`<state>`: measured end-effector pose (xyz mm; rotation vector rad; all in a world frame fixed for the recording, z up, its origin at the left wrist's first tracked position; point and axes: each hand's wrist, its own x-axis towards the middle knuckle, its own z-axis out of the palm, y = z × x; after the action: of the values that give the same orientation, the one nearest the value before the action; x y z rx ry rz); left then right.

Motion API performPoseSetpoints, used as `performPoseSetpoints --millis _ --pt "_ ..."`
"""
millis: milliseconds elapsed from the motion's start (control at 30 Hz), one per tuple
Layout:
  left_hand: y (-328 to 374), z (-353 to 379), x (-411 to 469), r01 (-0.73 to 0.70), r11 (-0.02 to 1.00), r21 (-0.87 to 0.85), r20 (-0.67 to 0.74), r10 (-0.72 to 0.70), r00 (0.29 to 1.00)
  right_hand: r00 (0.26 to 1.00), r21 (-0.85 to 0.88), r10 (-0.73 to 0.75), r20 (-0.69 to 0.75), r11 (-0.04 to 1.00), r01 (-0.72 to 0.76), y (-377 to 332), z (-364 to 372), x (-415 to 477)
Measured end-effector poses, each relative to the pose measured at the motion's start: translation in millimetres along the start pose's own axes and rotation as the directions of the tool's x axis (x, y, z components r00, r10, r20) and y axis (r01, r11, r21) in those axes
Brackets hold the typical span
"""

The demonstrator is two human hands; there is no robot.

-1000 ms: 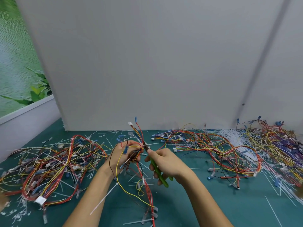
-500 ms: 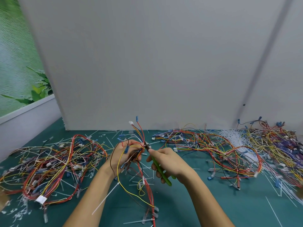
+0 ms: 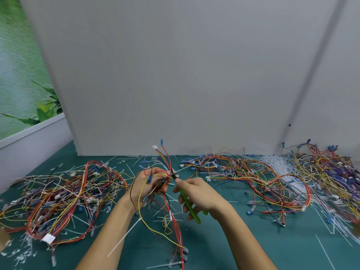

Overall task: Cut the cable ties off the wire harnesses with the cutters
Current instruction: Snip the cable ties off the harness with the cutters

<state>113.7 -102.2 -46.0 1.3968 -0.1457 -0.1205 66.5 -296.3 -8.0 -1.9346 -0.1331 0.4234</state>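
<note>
Two hands over green table (image 3: 253, 242). Right hand (image 3: 200, 195) curls tight round cutters (image 3: 192, 212), green handles. Cutters slant: tip up-left, right at wires; handle ends down-right. Left hand (image 3: 149, 182) grips wire harness (image 3: 166, 166), fingers curled; wire ends stick up, tails hang down.

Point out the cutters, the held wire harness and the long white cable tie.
cutters (image 3: 194, 216): head view, green handle.
held wire harness (image 3: 166, 164): head view, bundled wires fanning upward.
long white cable tie (image 3: 124, 237): head view, middle of strap.

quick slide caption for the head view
Left hand holds a wire harness while the right hand sets green-handled cutters against it, over a teal mat littered with loose cable ties.
</note>
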Motion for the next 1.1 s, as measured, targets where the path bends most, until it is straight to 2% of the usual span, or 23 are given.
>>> performPoseSetpoints --millis 400,733,1100 --pt "5.4 3.6 -2.3 -0.017 0.999 -0.041 -0.015 0.016 1.000 0.991 -0.082 -0.070 -0.115 0.995 0.061 2.0 4.3 2.4" --pt "7.4 5.3 -5.0 -0.009 1.000 -0.015 -0.018 0.009 1.000 0.995 -0.040 -0.066 -0.071 0.997 0.063 3.1 3.1 2.0" --pt "4.7 1.3 -0.6 -0.023 0.999 -0.024 -0.005 0.023 1.000 0.991 -0.013 -0.089 -0.097 0.996 0.088 3.6 3.6 3.3"
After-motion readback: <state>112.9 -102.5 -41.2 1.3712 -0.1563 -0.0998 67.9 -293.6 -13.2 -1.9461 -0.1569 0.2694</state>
